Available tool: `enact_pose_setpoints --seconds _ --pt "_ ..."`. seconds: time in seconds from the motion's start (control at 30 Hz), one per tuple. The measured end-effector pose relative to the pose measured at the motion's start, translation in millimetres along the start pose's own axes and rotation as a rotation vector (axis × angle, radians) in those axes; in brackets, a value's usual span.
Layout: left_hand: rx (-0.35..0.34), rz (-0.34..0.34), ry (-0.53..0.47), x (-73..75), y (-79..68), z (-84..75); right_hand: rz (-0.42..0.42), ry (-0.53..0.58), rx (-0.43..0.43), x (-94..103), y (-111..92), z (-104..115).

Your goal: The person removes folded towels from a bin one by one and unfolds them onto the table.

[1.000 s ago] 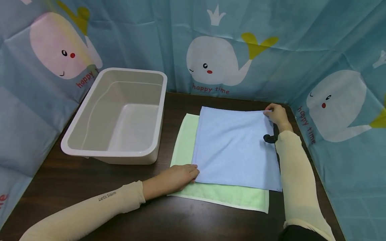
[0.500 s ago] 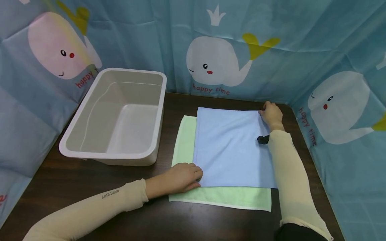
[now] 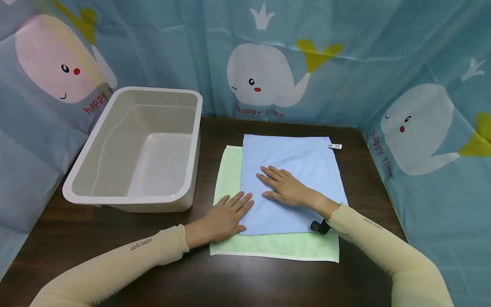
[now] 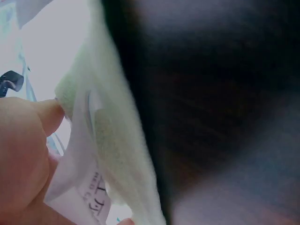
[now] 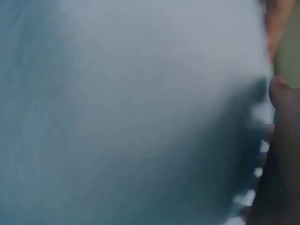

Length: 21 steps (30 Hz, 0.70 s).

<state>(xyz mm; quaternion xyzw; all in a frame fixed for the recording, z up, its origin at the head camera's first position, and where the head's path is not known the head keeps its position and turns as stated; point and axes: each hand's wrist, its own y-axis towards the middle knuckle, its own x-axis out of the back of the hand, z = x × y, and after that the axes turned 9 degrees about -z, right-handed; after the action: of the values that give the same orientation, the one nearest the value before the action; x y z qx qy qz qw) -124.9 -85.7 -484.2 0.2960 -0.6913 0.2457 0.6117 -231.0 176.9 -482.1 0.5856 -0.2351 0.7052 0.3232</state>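
Observation:
A light blue cloth (image 3: pixel 295 160) lies spread out over a light green cloth (image 3: pixel 226 175), whose left and front margins show. At the blue cloth's front left corner rests my left hand (image 3: pixel 220 221), fingers spread and straight. My right hand (image 3: pixel 285 187) lies flat on the middle left of the blue cloth, its fingers extended. A small white tag (image 3: pixel 334 146) sticks out at the blue cloth's far right corner. In the left wrist view, the thumb (image 4: pixel 49 115) is beside pale green fabric and a printed white label (image 4: pixel 79 187). Blurred blue cloth (image 5: pixel 140 93) fills most of the right wrist view.
A deep beige plastic basin (image 3: pixel 126 198) stands left of the cloths. Blue curtains (image 3: pixel 168 42) with whale prints enclose the back and sides of the dark wooden table (image 3: pixel 184 277). A black strap piece (image 3: pixel 320 227) shows at my right wrist.
My right hand has let go of the blue cloth's far right corner and moved toward the front left onto its middle. My left fingers have spread out at the front left corner.

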Motion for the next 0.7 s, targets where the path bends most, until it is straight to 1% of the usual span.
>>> enact_pose_setpoints --seconds 0.07,0.17,0.27,0.33,0.4,0.47,0.57,0.63,0.7 --pt "0.015 0.006 0.005 0.6 0.1 0.3 0.022 -0.042 -0.052 -0.2 0 -15" --pt "0.022 0.000 -0.013 1.2 -0.5 -1.1 0.030 -0.073 -0.214 6.9 -4 -54" --pt "0.038 0.006 -0.019 1.1 -1.4 -2.3 0.040 -0.074 -0.369 14.0 -10 -94" --pt "0.051 0.017 -0.012 1.1 -2.2 -2.6 0.048 -0.071 -0.441 17.3 -14 -116" --pt "0.060 0.029 -0.016 2.3 -2.5 -2.6 0.052 -0.057 -0.476 21.6 -16 -131" --pt "0.072 0.028 -0.032 4.3 -2.1 -1.9 0.059 -0.049 -0.496 25.5 -17 -139" --pt "0.105 0.032 -0.057 8.7 -0.9 0.7 0.039 -0.040 -0.491 30.6 -17 -138" --pt "0.133 0.027 -0.069 12.0 -0.9 3.1 0.015 -0.057 -0.461 31.9 -16 -127" --pt "0.159 0.038 -0.073 15.2 -2.0 5.3 -0.024 -0.065 -0.395 30.5 -12 -109"
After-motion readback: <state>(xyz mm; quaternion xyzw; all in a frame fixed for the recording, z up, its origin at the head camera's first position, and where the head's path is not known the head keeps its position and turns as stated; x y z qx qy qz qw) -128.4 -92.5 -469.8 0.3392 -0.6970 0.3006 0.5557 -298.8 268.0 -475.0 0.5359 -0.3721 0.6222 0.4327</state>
